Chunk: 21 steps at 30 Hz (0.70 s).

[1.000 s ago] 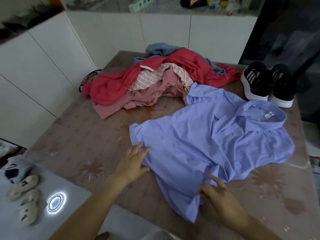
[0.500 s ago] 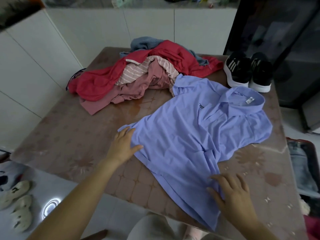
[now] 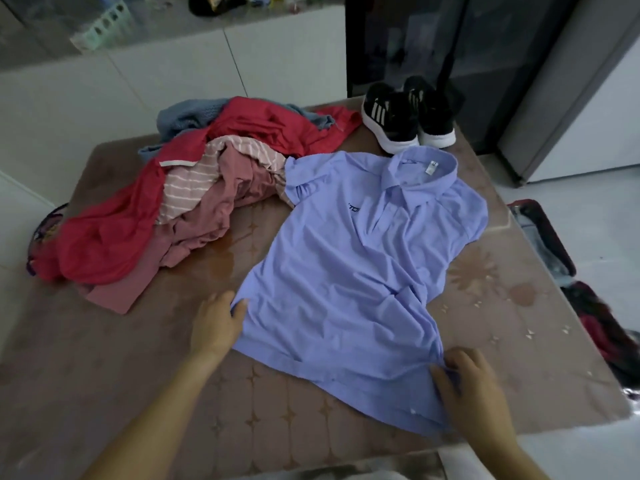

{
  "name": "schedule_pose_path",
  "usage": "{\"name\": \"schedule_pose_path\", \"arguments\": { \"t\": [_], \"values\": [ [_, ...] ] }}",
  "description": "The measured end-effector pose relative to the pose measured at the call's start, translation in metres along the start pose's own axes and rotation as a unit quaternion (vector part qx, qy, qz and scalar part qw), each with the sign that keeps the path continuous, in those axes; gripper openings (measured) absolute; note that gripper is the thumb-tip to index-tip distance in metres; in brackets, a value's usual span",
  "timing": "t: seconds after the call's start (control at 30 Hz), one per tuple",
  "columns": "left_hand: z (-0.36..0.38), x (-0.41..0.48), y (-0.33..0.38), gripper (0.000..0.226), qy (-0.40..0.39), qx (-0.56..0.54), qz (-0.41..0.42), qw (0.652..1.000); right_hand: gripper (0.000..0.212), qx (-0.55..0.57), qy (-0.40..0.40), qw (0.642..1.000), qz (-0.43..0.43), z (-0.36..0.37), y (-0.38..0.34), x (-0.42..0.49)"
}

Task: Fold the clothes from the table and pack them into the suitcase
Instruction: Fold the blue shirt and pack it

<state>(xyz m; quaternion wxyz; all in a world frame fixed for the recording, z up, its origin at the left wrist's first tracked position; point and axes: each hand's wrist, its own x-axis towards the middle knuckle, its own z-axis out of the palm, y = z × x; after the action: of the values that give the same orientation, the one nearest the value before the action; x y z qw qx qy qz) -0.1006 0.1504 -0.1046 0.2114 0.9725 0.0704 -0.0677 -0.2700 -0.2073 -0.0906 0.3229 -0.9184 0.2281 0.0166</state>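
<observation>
A light blue polo shirt [image 3: 349, 258] lies spread face up on the brown table [image 3: 145, 368], collar toward the far side. My left hand [image 3: 216, 323] pinches the shirt's hem corner at its left edge. My right hand [image 3: 467, 382] grips bunched fabric at the hem's right corner near the table's front. A heap of clothes [image 3: 194, 199] in red, pink, striped and grey-blue fabric lies at the table's far left. An open suitcase [image 3: 550, 237] with clothes inside sits on the floor to the right, partly cut off.
A pair of black sneakers [image 3: 408, 116] with white soles stands on the table's far right corner. White cabinets run behind the table, and a dark glass door stands behind the shoes. A round patterned item [image 3: 45, 230] peeks out under the red garment at left.
The camera has swung right, bringing the suitcase into view. Both hands went from lying flat on the shirt's hem to gripping its two corners, and the shirt lies straighter.
</observation>
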Motion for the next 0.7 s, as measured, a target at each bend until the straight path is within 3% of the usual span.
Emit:
{"name": "schedule_pose_path", "arguments": {
  "t": [0.1, 0.2, 0.3, 0.6, 0.7],
  "values": [
    [-0.004, -0.009, 0.009, 0.031, 0.018, -0.07, 0.036, 0.997, 0.022, 0.119, 0.022, 0.991, 0.061, 0.004, -0.006, -0.007],
    [-0.007, -0.012, 0.011, 0.026, 0.026, -0.109, 0.051, 0.992, 0.017, 0.144, 0.048, 0.985, 0.084, 0.008, -0.003, -0.015],
    [-0.011, -0.009, 0.001, 0.022, 0.039, -0.129, 0.038, 0.99, 0.032, 0.124, 0.045, 0.984, 0.119, 0.006, 0.009, -0.02],
    [-0.027, -0.001, -0.045, 0.032, 0.048, 0.009, -0.001, 0.999, 0.054, -0.008, -0.034, 0.995, 0.098, 0.006, 0.017, -0.052],
    [-0.023, 0.005, -0.055, 0.022, 0.034, 0.059, -0.018, 0.998, 0.059, -0.015, -0.078, 0.994, 0.068, 0.01, 0.013, -0.052]
  ]
}}
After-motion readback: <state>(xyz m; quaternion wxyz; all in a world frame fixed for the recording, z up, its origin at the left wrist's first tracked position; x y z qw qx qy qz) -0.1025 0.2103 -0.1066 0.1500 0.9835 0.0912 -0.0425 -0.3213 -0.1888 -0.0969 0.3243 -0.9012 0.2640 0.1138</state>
